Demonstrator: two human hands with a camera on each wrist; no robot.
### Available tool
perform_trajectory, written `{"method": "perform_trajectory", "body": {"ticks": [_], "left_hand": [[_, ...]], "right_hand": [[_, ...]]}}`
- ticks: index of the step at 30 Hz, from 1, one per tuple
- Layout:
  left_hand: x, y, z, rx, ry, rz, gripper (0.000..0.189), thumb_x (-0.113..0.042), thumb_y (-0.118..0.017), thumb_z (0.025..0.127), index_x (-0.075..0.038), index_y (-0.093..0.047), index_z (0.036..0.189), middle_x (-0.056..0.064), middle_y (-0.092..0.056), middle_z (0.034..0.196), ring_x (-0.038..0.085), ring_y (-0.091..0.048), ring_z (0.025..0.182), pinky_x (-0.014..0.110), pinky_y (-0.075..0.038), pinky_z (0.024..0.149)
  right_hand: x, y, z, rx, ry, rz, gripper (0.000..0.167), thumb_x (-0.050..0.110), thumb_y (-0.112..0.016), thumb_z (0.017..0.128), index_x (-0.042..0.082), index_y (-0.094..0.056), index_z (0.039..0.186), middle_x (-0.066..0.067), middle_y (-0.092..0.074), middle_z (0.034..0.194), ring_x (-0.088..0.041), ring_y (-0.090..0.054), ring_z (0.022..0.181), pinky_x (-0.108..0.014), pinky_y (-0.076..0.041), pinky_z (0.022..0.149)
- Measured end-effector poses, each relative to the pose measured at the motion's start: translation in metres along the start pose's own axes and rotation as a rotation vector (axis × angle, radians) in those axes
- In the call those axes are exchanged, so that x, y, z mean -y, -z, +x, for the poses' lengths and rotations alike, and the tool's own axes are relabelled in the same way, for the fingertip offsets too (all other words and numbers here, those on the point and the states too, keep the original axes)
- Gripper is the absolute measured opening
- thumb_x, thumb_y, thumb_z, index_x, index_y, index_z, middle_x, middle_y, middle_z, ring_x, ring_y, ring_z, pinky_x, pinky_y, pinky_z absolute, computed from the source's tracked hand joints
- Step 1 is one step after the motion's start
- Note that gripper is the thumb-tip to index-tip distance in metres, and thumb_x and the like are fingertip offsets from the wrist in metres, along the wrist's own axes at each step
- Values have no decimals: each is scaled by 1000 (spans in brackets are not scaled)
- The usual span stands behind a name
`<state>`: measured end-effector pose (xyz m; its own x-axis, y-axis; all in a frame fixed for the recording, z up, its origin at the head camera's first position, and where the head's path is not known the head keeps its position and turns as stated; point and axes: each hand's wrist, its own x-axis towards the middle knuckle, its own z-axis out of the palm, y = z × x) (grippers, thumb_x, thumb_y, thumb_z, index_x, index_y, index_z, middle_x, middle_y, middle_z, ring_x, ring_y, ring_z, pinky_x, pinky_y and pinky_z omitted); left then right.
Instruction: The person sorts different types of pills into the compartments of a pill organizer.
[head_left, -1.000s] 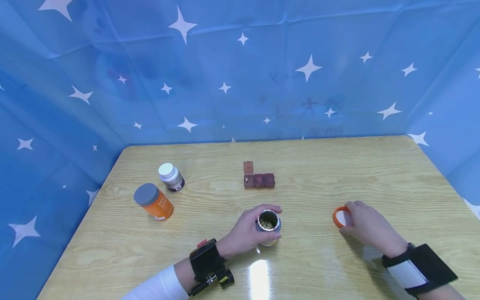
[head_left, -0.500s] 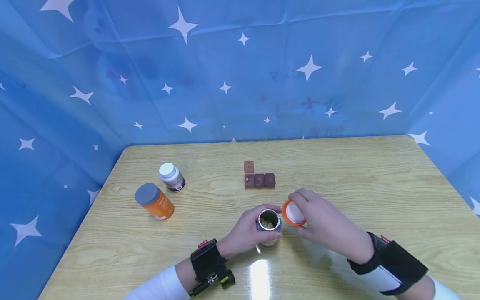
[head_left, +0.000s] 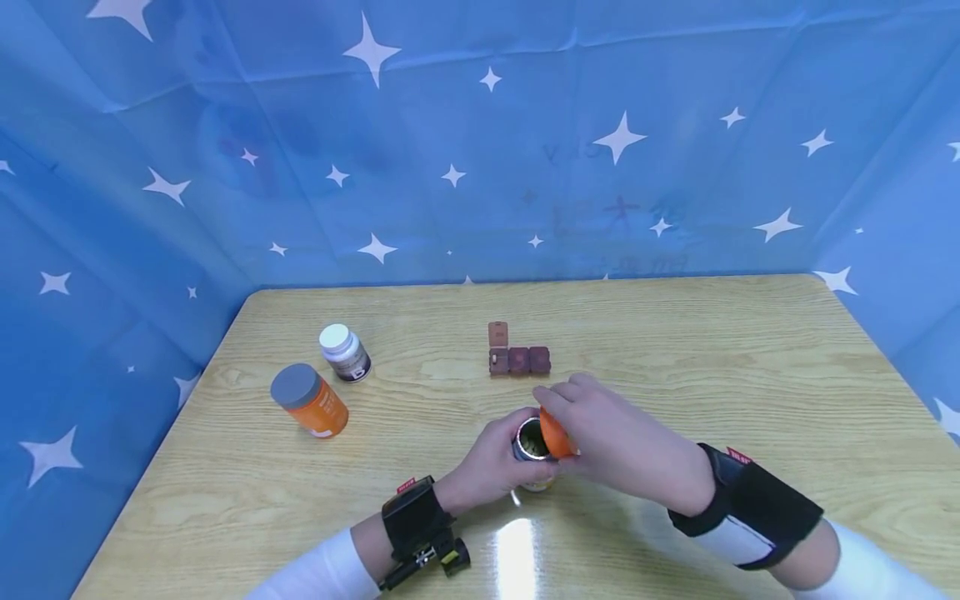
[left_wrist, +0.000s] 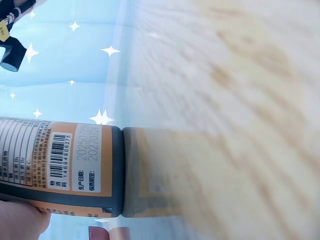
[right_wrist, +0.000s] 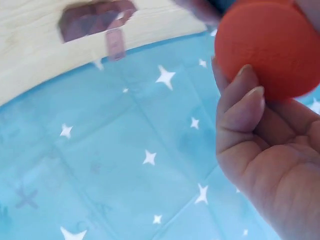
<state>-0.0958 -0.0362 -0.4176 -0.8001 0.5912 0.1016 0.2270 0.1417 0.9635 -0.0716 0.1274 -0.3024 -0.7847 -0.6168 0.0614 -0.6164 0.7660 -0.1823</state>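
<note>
Upright on the table, an uncapped supplement bottle (head_left: 536,485) shows its mouth, with pale pieces inside. My left hand (head_left: 491,462) grips it from the left, fingers and thumb round its sides. In the left wrist view, the bottle's (left_wrist: 80,160) orange and dark label carries a barcode. My right hand (head_left: 615,433) holds an orange screw cap (head_left: 557,435) by its edge, tilted against the right side of the bottle's mouth. The right wrist view shows the cap's (right_wrist: 270,47) flat top, with the fingertips of my right hand (right_wrist: 270,160) round its rim.
Behind the hands lies a small dark red pill box (head_left: 528,361), its left compartment lid (head_left: 498,334) flipped up. At the left stand an orange bottle with a grey cap (head_left: 310,402) and a white-capped bottle (head_left: 346,353). A blue star-patterned cloth (head_left: 525,192) hangs behind the table.
My right hand has brought the orange cap leftward from the right side of the table to the bottle's mouth, tipping it over. The left hand and bottle have stayed in place.
</note>
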Motion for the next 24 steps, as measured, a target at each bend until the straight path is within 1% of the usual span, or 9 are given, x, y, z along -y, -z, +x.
{"method": "perform_trajectory", "body": {"ticks": [2,5,7,9,13,16,19,24], "left_hand": [[0,0,0,8,25,-19,47,-5,-72,75,-7,-54,118,11,-63,109,7,-57,91,22,-47,83],[-1,1,-1,14,47,-25,47,-3,-71,75,-8,-52,118,9,-62,110,6,-55,91,22,-47,83],[-2,1,-2,17,60,-23,49,-4,-72,75,-9,-51,119,7,-61,112,6,-55,94,22,-47,85],[-3,1,-2,12,71,-24,50,-4,-72,74,-10,-51,119,6,-61,112,6,-55,93,22,-47,83],[-2,1,-1,-2,85,-24,52,-3,-73,71,-10,-51,118,6,-61,111,7,-56,92,21,-48,82],[0,1,-1,-8,94,-8,55,-2,-73,70,-11,-51,119,5,-61,112,7,-56,94,21,-47,83],[2,1,-1,-9,114,5,57,-5,-74,70,-13,-51,121,3,-60,113,7,-56,96,20,-47,84],[3,1,0,1,141,-16,57,-7,-76,70,-14,-51,121,3,-60,114,7,-56,96,20,-46,84]], "right_hand": [[2,0,4,17,14,5,61,19,-85,62,0,-59,113,-7,-66,95,-19,-51,85,-32,-49,79],[2,-3,9,26,42,8,54,24,-85,61,4,-62,105,-2,-65,88,-17,-48,83,-33,-41,76],[2,-5,11,33,50,17,48,26,-84,62,7,-63,100,-1,-64,87,-17,-47,84,-34,-36,75],[1,-7,12,42,52,24,46,28,-84,63,9,-63,100,0,-65,90,-17,-48,85,-35,-34,76],[0,-10,13,39,59,17,46,28,-83,63,9,-64,101,-2,-66,94,-16,-51,85,-35,-34,76],[0,-12,13,48,54,23,45,27,-82,64,9,-64,102,-3,-66,95,-15,-53,84,-35,-35,76],[0,-14,13,75,40,45,45,26,-81,65,8,-64,103,-4,-66,95,-15,-53,84,-36,-37,76],[0,-15,13,105,-3,93,47,24,-82,67,7,-65,106,-6,-65,96,-18,-51,84,-37,-41,78]]}}
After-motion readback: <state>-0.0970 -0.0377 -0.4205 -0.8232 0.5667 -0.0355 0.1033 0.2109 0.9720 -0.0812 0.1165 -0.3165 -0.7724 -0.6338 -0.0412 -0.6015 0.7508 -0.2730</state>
